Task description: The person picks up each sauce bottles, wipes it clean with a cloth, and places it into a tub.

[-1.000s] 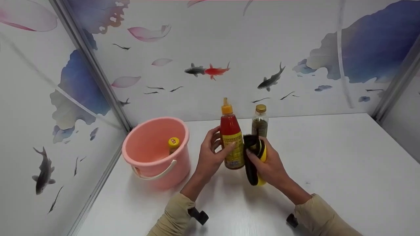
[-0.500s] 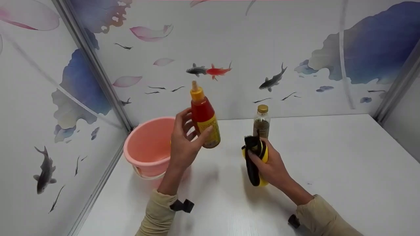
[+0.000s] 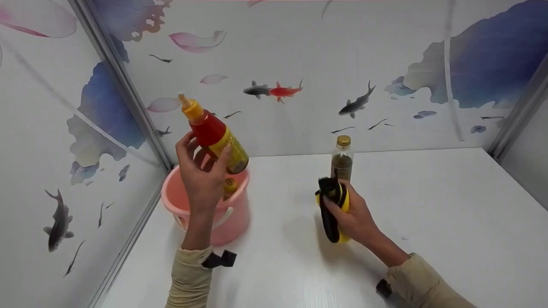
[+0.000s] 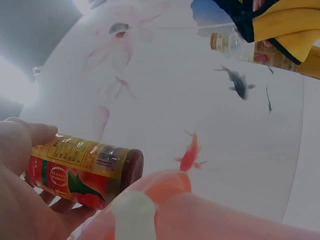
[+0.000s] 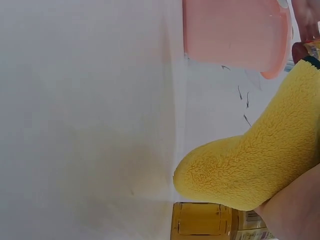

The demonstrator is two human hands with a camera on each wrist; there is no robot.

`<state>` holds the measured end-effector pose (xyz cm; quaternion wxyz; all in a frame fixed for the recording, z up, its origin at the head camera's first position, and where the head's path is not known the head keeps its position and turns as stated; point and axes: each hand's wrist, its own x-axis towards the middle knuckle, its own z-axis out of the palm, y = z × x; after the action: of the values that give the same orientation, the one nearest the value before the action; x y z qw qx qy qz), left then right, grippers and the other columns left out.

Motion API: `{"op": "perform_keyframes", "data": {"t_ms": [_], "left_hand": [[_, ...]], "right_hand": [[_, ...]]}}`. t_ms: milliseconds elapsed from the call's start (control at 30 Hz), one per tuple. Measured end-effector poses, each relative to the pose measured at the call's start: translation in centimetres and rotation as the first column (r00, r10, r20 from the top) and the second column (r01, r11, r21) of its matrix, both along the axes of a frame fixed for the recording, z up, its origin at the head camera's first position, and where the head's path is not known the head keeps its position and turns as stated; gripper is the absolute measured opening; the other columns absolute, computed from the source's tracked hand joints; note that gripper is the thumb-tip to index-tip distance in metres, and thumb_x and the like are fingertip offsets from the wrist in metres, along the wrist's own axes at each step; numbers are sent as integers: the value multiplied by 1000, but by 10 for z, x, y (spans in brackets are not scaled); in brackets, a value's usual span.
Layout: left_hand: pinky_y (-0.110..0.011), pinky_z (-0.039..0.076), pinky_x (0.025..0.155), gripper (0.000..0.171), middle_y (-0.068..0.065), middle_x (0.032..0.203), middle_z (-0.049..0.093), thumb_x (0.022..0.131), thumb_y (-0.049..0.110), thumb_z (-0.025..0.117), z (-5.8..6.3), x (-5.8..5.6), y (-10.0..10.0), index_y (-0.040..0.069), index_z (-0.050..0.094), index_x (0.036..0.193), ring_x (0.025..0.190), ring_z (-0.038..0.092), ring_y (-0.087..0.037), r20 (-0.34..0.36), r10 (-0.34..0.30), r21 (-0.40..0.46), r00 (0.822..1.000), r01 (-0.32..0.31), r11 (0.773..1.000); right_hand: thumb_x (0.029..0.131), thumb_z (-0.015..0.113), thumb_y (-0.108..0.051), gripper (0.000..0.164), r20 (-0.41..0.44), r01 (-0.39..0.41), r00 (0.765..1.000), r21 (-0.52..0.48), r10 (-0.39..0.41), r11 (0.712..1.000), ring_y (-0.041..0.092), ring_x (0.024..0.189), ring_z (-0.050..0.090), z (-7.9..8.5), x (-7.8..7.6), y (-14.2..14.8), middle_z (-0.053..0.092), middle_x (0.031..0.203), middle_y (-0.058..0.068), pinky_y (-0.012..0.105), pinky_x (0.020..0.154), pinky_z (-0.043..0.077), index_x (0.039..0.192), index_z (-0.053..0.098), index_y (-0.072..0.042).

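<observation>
Left hand [image 3: 200, 186] grasps a tilted red sauce squeeze bottle [image 3: 209, 130] above the pink bucket [image 3: 233, 224]. Right hand [image 3: 355, 216] clutches a yellow-and-black fleece cloth [image 3: 329, 220], right of the bucket. Judgement: firm grip, bottle's base clear of bucket rim.

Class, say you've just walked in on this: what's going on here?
A person is handling two things at once. The left hand holds a red bottle with a yellow cap, tilted and raised near the rim of a pink bucket, which already has a yellow-topped container inside. The right hand grips a yellow-and-black cloth. Behind it, a gold-capped bottle stands upright on the white table.
</observation>
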<state>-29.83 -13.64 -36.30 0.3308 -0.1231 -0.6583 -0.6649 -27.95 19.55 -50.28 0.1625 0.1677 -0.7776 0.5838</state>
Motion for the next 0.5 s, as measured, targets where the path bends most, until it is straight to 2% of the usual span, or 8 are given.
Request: {"op": "perform_keyframes", "data": {"t_ms": [100, 200, 333, 500], "left_hand": [[-50, 53, 117, 77, -1, 156, 53, 94, 16, 87, 0, -2, -5, 20, 40, 155, 143, 60, -24, 52, 60, -42, 997, -58, 997], [-50, 54, 116, 77, -4, 159, 50, 93, 17, 87, -2, -4, -6, 20, 39, 154, 142, 60, -30, 146, 102, -123, 984, -84, 989], [-50, 55, 114, 81, -7, 162, 49, 91, 19, 88, -4, -6, -6, 19, 37, 154, 143, 60, -33, 264, 135, -232, 955, -73, 970], [-50, 53, 117, 87, -7, 162, 49, 89, 20, 90, -8, -6, -8, 20, 33, 155, 148, 57, -33, 350, 163, -311, 923, -50, 949]], "right_hand": [[103, 75, -18, 44, 13, 2, 1000, 1, -2, 1000, 22, 98, 73, -1, 0, 1, 74, 123, 3, 32, 87, 63, 144, 58, -20], [103, 76, -18, 45, 23, 8, 1000, 6, -8, 1000, 22, 101, 73, -1, 0, 1, 74, 125, 3, 31, 89, 63, 144, 57, -20], [103, 76, -19, 45, 21, 18, 1000, 19, -18, 1000, 22, 101, 73, 0, 0, 1, 74, 125, 2, 31, 88, 63, 144, 57, -20], [103, 76, -20, 44, 11, 17, 1000, 30, -18, 999, 22, 98, 73, 0, 0, 0, 74, 122, 2, 32, 85, 63, 143, 58, -21]]}}
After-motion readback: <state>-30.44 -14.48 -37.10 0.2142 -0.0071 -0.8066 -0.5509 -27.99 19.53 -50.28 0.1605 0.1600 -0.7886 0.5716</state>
